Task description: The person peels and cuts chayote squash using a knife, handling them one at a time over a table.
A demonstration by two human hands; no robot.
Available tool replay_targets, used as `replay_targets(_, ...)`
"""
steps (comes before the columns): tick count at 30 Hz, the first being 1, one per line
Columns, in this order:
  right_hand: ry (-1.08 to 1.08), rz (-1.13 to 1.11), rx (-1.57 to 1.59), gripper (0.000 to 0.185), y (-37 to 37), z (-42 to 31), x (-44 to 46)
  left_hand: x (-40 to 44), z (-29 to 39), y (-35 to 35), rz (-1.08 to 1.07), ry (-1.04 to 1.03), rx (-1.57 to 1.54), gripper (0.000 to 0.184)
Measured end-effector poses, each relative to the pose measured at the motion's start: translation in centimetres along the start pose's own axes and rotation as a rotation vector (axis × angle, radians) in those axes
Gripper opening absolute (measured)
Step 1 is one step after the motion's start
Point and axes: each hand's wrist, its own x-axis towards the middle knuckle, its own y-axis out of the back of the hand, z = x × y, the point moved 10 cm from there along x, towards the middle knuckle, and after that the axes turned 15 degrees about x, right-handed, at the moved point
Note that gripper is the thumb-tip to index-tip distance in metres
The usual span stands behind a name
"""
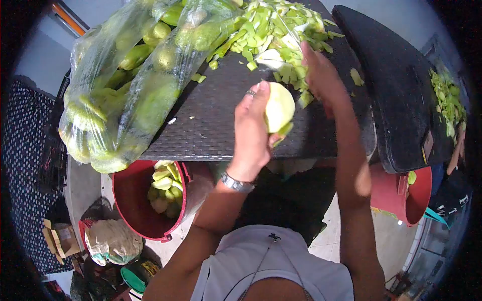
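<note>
My left hand (252, 128) is wrapped round a mostly peeled, pale green fruit (279, 108), with a strip of green skin at its lower right. My right hand (320, 72) is raised to the upper right of the fruit, apart from it, with its fingers curled beside the heap of peelings (276, 32). A thin blade seems to extend up from it, blurred. Both hands are above a dark woven table (201, 133). A clear plastic bag (145, 75) full of green fruits lies at the table's left side.
Below the table's left edge, a red bucket (183, 200) holds pale peeled pieces. Another red bucket (419, 198) stands at the right, below a second dark table (401, 85) with peelings (447, 103) and part of another person's hand. A tied sack (113, 241) and cardboard box (65, 241) sit lower left.
</note>
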Motion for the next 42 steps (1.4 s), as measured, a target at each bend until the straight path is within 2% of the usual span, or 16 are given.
replay_targets(1,-0.18,-0.119,0.115,0.063,-1.0,1.1,0.4,0.6,-0.9,0.4,-0.002,0.11,-0.068,0.039)
replay_targets(3,-0.202,-0.083,0.127,0.064,-1.1,1.0,1.8,2.2,-0.3,-0.4,-0.256,0.034,-0.216,0.036)
replay_targets(7,-0.14,-0.127,-0.096,0.062,-1.5,1.4,4.1,3.1,-0.1,1.8,-0.25,-0.011,-0.096,0.03)
replay_targets(10,-0.054,0.082,-0.011,0.054,-0.7,0.3,2.4,5.2,0.0,3.6,-0.219,-0.024,0.111,0.03)
replay_targets(13,-0.215,-0.225,0.203,0.048,-4.0,0.2,-2.6,7.3,0.1,3.4,-0.243,-0.036,-0.037,0.027)
replay_targets(16,-0.342,-0.389,0.257,0.042,-6.7,2.8,-5.9,7.3,0.8,2.6,-0.209,-0.087,0.005,0.024)
replay_targets(20,-0.283,-0.356,0.489,0.023,-6.9,2.6,-6.1,6.7,0.4,2.5,-0.237,-0.089,0.094,0.029)
replay_targets(23,-0.281,-0.267,0.514,0.019,-5.2,2.0,-4.3,5.9,-0.1,3.3,-0.261,-0.031,0.084,0.032)
replay_targets(27,-0.099,-0.15,0.362,0.03,-3.5,0.8,-1.0,5.3,-1.5,3.2,-0.348,0.119,-0.385,0.045)
replay_targets(28,-0.092,-0.104,0.318,0.037,-2.9,0.8,-1.1,4.8,-1.0,3.3,-0.33,0.079,-0.334,0.05)
replay_targets(31,-0.128,-0.144,0.341,0.037,-3.5,0.5,-3.2,4.2,-0.6,3.7,-0.294,0.143,-0.461,0.042)
replay_targets(32,-0.172,-0.179,0.387,0.038,-3.9,0.7,-4.3,4.6,-0.5,3.6,-0.381,0.09,-0.479,0.055)
replay_targets(35,-0.264,-0.269,0.491,0.042,-5.0,1.1,-7.6,4.3,-0.1,2.8,-0.596,0.026,-0.622,0.068)
replay_targets(36,-0.276,-0.292,0.502,0.043,-5.3,1.3,-8.7,4.9,-1.3,3.2,-0.456,0.113,-0.593,0.08)
replay_targets(39,-0.267,-0.301,0.479,0.043,-5.2,1.6,-11.3,4.2,-1.1,2.1,-0.308,0.149,-0.707,0.078)
replay_targets(42,-0.219,-0.252,0.381,0.041,-4.4,1.3,-13.2,4.3,-1.4,1.6,-0.354,0.161,-0.767,0.077)
